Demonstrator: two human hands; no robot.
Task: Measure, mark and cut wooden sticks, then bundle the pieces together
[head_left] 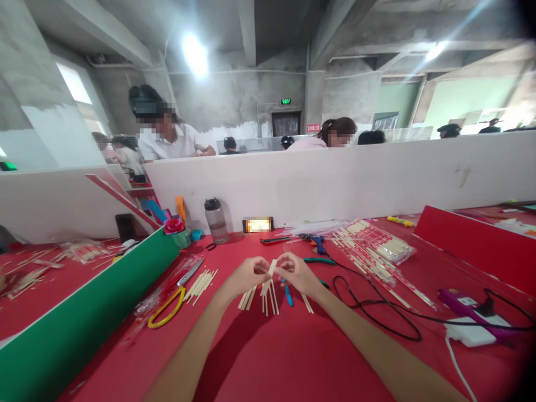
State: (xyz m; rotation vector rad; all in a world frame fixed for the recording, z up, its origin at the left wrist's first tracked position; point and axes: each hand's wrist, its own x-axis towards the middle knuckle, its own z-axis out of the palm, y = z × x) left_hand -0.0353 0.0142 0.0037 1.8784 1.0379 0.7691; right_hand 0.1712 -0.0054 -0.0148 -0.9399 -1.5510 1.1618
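My left hand [252,272] and my right hand [296,273] meet above the red tabletop, fingers curled inward. Between their fingertips is a small bunch of pale wooden sticks [273,269], tilted upright, pinched from both sides. Beneath and around the hands lie more loose wooden sticks [270,301], partly hidden by my fingers. A blue-handled tool [288,295] rests just under my right hand; its kind is hard to make out. To the left of my left hand is a pile of cut sticks [201,286], with yellow-handled scissors [167,312] beside it.
A glue gun [318,243] and its black cord [377,329] lie to the right, near packs of sticks [372,251] and a purple power strip [469,307]. At the back stand a water bottle [216,222] and a phone [258,224]. A green panel [104,296] borders the left.
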